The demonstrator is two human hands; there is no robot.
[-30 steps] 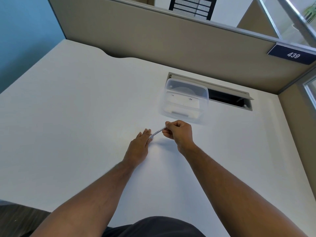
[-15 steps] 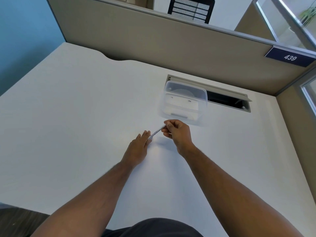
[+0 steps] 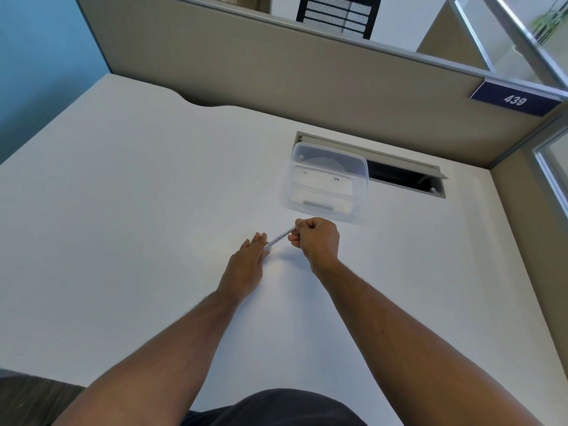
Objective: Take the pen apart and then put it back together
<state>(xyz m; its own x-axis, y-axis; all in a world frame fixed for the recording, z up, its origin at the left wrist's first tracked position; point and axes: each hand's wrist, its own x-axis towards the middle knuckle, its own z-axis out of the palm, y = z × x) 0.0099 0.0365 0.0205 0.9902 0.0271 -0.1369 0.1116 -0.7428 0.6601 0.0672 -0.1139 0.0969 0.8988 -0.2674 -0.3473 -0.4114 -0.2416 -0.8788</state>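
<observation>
The person is showing two bare, lightly haired forearms (image 3: 408,327), wearing no sleeves, and dark grey fabric clothing (image 3: 273,408) below.

Single head-worn view, looking forward and steeply down, desk (image 3: 123,210) close below

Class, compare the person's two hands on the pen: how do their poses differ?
The right hand is curled into a fist around the upper end of the pen; the left hand lies flatter, fingers extended, at the lower end. The right hand sits farther from the person. Both touch the pen.
</observation>
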